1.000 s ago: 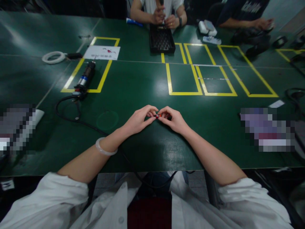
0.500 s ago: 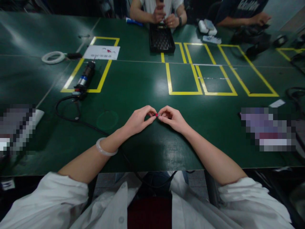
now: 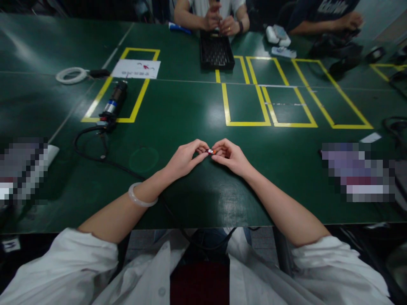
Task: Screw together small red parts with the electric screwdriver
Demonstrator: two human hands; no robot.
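Note:
My left hand and my right hand meet over the middle of the green table, fingertips pinched together. Between them sits a tiny red and metallic part, gripped from both sides. A pale bangle circles my left wrist. Both forearms rest on the table, white sleeves pushed up.
A cylindrical power tool with a black cable lies in a yellow-taped box at left, by a white sheet and a coiled white tube. A black tray stands far centre before another person's hands. More yellow boxes lie right.
The hands stay nearly in place; the fingertips have shifted slightly and more of the small red and metallic part shows between them now.

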